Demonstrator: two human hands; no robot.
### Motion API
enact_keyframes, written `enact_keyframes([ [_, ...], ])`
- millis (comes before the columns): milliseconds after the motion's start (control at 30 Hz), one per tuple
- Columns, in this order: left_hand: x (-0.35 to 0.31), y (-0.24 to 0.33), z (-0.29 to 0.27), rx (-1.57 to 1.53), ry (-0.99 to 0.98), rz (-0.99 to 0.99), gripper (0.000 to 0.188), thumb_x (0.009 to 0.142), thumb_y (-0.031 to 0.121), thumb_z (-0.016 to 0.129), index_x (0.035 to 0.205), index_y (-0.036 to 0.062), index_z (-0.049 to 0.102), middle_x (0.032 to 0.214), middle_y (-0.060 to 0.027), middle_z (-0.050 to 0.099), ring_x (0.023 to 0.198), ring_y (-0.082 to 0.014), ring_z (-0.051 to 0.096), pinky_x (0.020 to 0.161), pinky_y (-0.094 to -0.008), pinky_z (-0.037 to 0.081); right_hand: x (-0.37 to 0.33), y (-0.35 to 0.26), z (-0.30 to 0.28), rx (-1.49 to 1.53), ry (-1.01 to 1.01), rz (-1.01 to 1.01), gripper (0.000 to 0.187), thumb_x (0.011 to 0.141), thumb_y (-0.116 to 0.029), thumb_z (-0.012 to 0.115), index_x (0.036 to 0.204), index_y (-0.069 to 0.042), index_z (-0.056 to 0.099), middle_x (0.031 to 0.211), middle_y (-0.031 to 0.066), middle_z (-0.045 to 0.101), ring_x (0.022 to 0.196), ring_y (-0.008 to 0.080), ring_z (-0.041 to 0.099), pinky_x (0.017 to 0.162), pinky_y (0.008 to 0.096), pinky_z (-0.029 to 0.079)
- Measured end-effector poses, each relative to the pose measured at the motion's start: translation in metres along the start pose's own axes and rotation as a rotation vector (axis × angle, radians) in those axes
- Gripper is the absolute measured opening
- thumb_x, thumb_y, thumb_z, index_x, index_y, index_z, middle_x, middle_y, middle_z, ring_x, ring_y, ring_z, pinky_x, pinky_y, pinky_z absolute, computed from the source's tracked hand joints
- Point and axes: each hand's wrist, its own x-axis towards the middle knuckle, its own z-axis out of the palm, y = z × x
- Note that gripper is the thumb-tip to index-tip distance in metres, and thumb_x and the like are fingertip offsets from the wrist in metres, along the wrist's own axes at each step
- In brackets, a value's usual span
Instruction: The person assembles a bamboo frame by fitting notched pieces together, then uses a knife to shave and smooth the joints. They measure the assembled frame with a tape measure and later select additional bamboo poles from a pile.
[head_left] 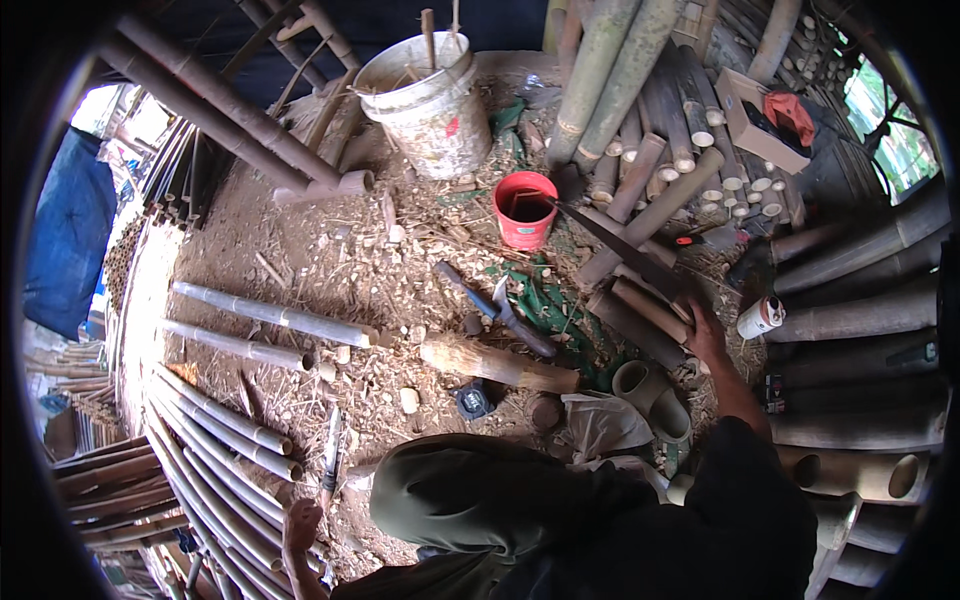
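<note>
The wide fisheye view looks down and forward from the wearer's head, above and between left hand (302,524) and right hand (708,332), reaching floor (235,235) well beyond both.

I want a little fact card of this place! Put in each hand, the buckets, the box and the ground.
Right hand: holds a long dark blade by its near end
Left hand: beside bamboo poles; I can't tell if it holds anything
Red bucket: upright, near the blade's far tip
White bucket: bigger, dirty, with sticks poking out
Cardboard box: at the upper right, with red cloth in it
Ground: scattered pale chips, with a pale bamboo piece lying there
</note>
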Motion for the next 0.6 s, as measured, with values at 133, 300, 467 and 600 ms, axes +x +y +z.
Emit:
enact_keyframes([
  [133,0.007,-0.011,0.019,-0.064,-0.120,0.009,0.037,0.084,0.024,0.070,0.111,-0.0022,0.065,0.095,-0.0175,0.072,0.086,-0.0238,0.070,0.077,-0.0349,0.054,-0.027,-0.021,-0.035,0.089,0.155,-0.082,0.052,0.083,-0.007,0.067,0.133,-0.009,0.053,0.115,0.0193,0.061,0.099,0.0393,0.060,0.086,0.0449,0.049],
  [300,-0.011,-0.014,0.016,-0.077,-0.217,-0.153,0.036,0.085,0.023,0.068,0.110,-0.0033,0.066,0.092,-0.0155,0.072,0.081,-0.0201,0.070,0.075,-0.0330,0.055,-0.062,-0.150,-0.087,0.610,0.176,-0.040,0.039,0.088,-0.007,0.066,0.127,-0.005,0.059,0.099,0.0156,0.064,0.091,0.0321,0.062,0.081,0.0387,0.049],
  [467,0.003,-0.034,0.024,-0.177,-0.168,-0.132,0.033,0.086,0.019,0.067,0.108,-0.0051,0.066,0.090,-0.0150,0.072,0.079,-0.0206,0.070,0.073,-0.0322,0.054,-0.059,-0.239,-0.078,0.601,0.124,-0.233,0.048,0.083,-0.004,0.068,0.130,-0.008,0.059,0.093,0.0123,0.058,0.081,0.0295,0.058,0.074,0.0394,0.049],
  [600,-0.001,0.000,0.014,-0.184,-0.132,-0.050,0.034,0.087,0.017,0.067,0.111,-0.0060,0.064,0.091,-0.0157,0.071,0.079,-0.0204,0.070,0.072,-0.0319,0.054,-0.053,-0.252,-0.031,0.307,0.129,-0.258,0.049,0.082,-0.011,0.068,0.130,-0.013,0.060,0.084,0.0107,0.051,0.075,0.0294,0.053,0.070,0.0405,0.044],
])
